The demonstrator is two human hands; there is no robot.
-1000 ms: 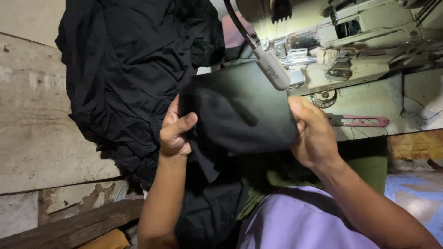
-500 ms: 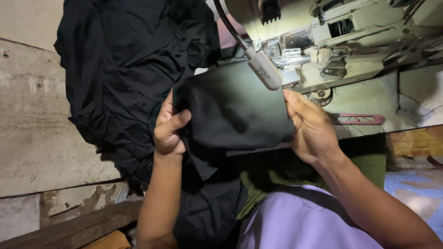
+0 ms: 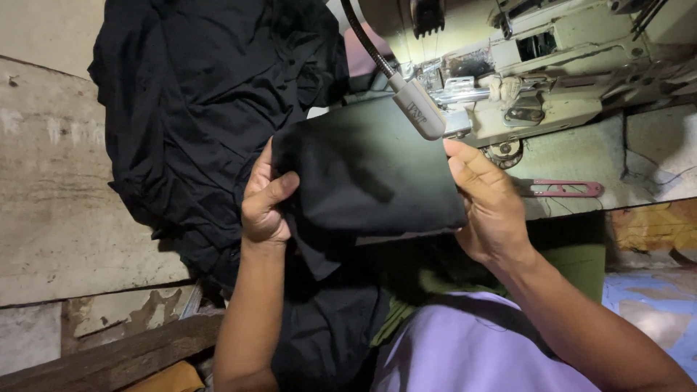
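A flat piece of black fabric (image 3: pixel 367 178) is stretched between both hands in front of a sewing machine (image 3: pixel 552 65). My left hand (image 3: pixel 265 199) pinches its left edge, thumb on top. At the fabric's right edge, my right hand (image 3: pixel 490 207) grips with fingers curled over it. The fabric's far edge lies just under the machine's flexible lamp head (image 3: pixel 417 109). More black cloth hangs down from the piece toward my lap.
A large heap of black garments (image 3: pixel 203 101) is piled on the worn table (image 3: pixel 51 196) to the left. Red-handled snips (image 3: pixel 559 189) lie on the machine table at right. A wooden plank (image 3: pixel 109 359) runs along the lower left.
Both hands have shifted the black piece slightly up and toward the machine, the right hand sliding along its right edge. The heap has not moved.
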